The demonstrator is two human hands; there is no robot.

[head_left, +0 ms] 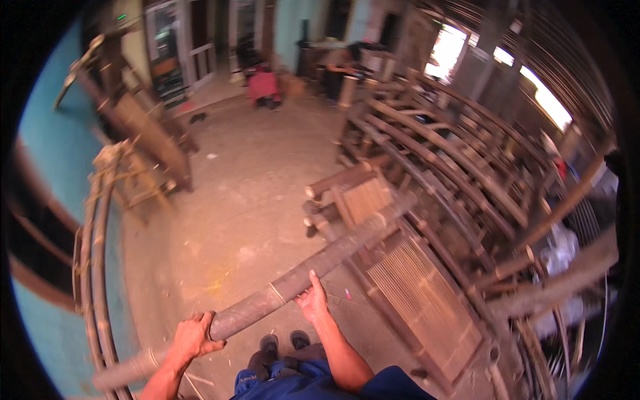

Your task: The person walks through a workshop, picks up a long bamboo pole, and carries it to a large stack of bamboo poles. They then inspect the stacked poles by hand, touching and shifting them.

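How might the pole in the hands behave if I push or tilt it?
The pole looks stiff: no sag shows beyond the left hand or right hand. Its round form suggests it could roll if set down, perhaps unevenly over its joints. Its long ends may swing or tip easily.

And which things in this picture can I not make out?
All in the head view:
Bamboo pole: both ends blurred.
Its surface under the left hand: hidden by that hand.
Left forearm: cut off by the lower edge.
Figure in red: too small and blurred to tell its activity.
Bright opening: glare hides the outside.
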